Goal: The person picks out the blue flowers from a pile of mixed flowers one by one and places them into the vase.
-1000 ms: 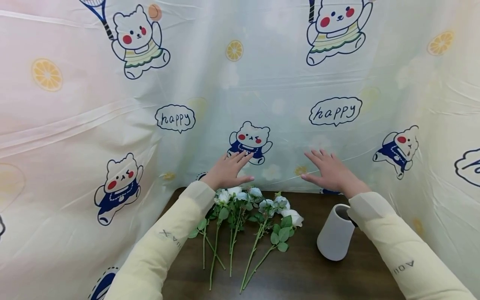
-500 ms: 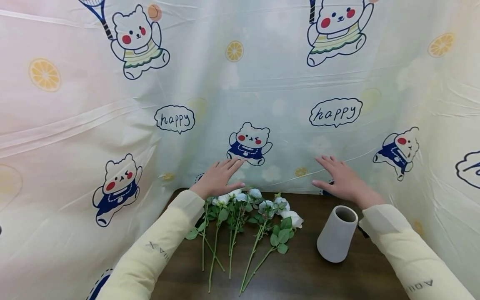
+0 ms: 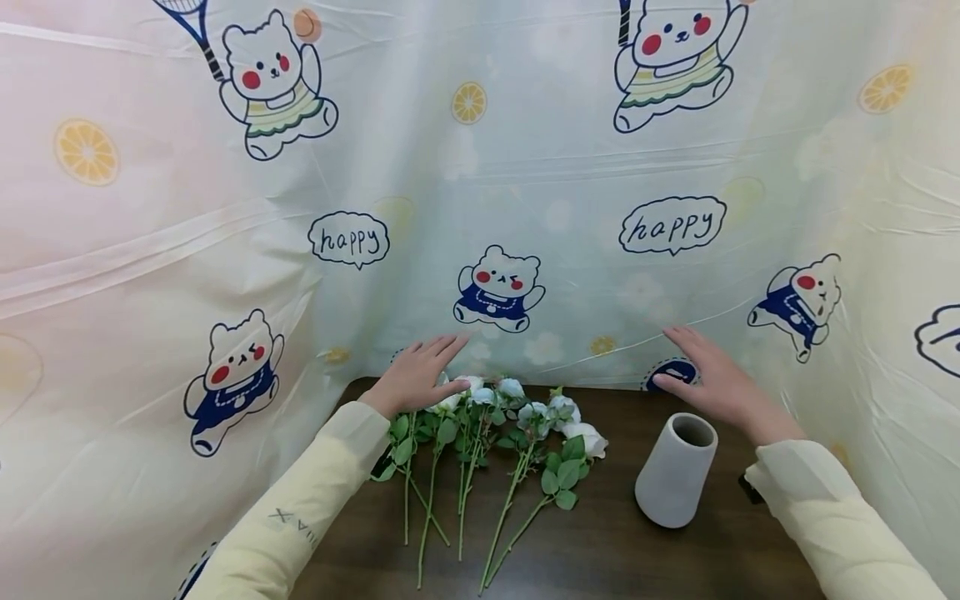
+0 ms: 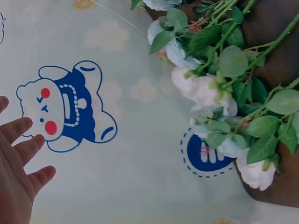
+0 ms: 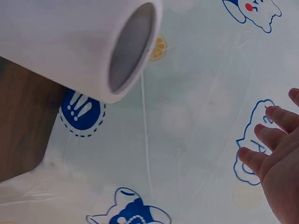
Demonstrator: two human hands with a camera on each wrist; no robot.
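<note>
Several artificial roses with white and pale blue heads lie on the dark wooden table, stems toward the person. My left hand hovers over the flower heads at the left, fingers straight and holding nothing. In the left wrist view, white and blue rose heads show to the right of that hand. A pale grey tapered vase stands upright on the table's right side, its mouth empty. Above and right of it is my right hand, fingers extended, apart from the vase. The vase fills the upper left of the right wrist view.
A brown wooden table bears the flowers and vase. Behind it and along both sides hangs a pale curtain printed with bears, orange slices and "happy" bubbles. The table's back edge meets the curtain.
Both hands have come down and spread apart, the left toward the left, the right toward the right. The roses and the vase have stayed where they were.
</note>
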